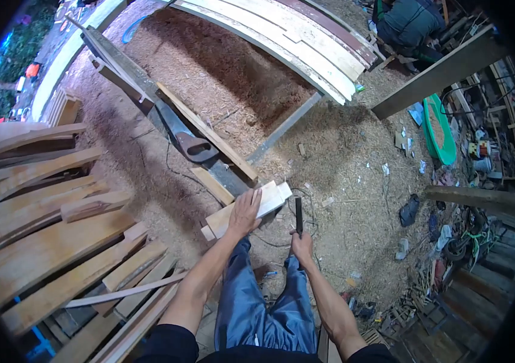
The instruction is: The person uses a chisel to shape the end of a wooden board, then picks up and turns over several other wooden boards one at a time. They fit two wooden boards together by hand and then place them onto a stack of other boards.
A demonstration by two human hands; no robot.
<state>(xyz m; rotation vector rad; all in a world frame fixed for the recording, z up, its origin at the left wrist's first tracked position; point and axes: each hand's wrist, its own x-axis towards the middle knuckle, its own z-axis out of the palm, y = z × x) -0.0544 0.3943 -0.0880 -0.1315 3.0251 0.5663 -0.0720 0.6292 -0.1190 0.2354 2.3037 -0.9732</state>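
Observation:
My left hand lies flat on a short pale wooden block, its fingers stretched out across the top. The block has a stepped, narrower end at the right and rests at the near end of a narrow bench. In my right hand is a dark, straight bar-like tool, gripped at its lower end and pointing away from me, just right of the block. A handsaw with a dark handle lies on the bench beyond my left hand.
Stacked planks fill the left side. Long boards lie across the far side. A person crouches at the far right. A green basin, a post and scattered scraps are at the right. Sawdust covers the ground.

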